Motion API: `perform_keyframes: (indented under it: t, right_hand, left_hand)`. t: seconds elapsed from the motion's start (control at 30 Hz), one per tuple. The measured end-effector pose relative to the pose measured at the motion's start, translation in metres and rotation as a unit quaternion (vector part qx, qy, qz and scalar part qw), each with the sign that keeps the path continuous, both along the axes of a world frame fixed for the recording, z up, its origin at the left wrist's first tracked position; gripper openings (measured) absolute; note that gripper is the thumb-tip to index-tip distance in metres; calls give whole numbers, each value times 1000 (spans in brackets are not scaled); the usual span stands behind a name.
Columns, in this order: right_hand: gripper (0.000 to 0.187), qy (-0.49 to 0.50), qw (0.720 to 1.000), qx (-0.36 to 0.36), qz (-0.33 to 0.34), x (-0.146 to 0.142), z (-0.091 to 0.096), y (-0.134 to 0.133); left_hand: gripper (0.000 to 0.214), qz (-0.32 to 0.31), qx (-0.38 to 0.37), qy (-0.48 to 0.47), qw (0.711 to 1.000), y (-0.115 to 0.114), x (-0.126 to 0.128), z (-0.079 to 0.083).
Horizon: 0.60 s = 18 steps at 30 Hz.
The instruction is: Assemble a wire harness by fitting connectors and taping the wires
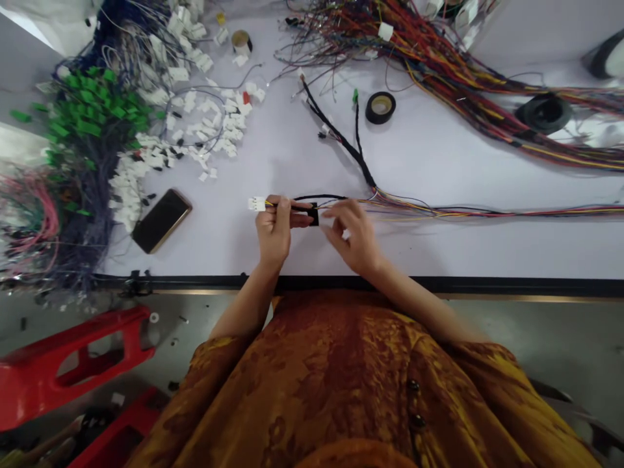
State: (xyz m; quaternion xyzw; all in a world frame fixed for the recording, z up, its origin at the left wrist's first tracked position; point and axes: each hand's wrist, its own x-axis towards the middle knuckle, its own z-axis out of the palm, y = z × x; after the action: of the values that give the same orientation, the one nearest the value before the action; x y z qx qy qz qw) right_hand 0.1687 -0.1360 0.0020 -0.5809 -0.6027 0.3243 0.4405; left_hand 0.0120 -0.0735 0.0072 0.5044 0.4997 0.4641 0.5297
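The left hand [273, 229] pinches a thin multicoloured wire bundle [270, 205], white plastic connector [257, 204] at nine o'clock; at three, the right hand [355, 235] curls, its grip unclear.

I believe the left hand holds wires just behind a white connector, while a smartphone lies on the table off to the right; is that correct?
Not quite: the head view shows the smartphone off to the left. The left hand does hold wires just behind a white connector.
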Motion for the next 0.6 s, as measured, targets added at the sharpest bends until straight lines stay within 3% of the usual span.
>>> perform_keyframes:
  t: [0.1,0.2,0.3,0.4,0.47,0.6]
  right_hand:
    - [19,45,993,-99,-54,6,9,30]
    - [18,140,969,-202,1,10,14,61]
    - [8,323,902,-287,-13,14,12,77]
    - [5,461,836,-285,-84,22,8,72]
    - [10,473,836,-260,-98,27,7,62]
    - [20,417,878,-221,-83,30,5,46]
  left_hand:
    - [33,-66,94,63,991,-8,-9,4]
    - [23,-102,177,92,975,-15,-15,-1]
    - [25,-41,122,37,991,-16,-14,-8]
    - [33,30,16,-19,999,-11,-10,-14]
    - [35,14,-21,-34,999,-3,-7,-16]
    - [42,-155,-18,-24,987,12,3,-16]
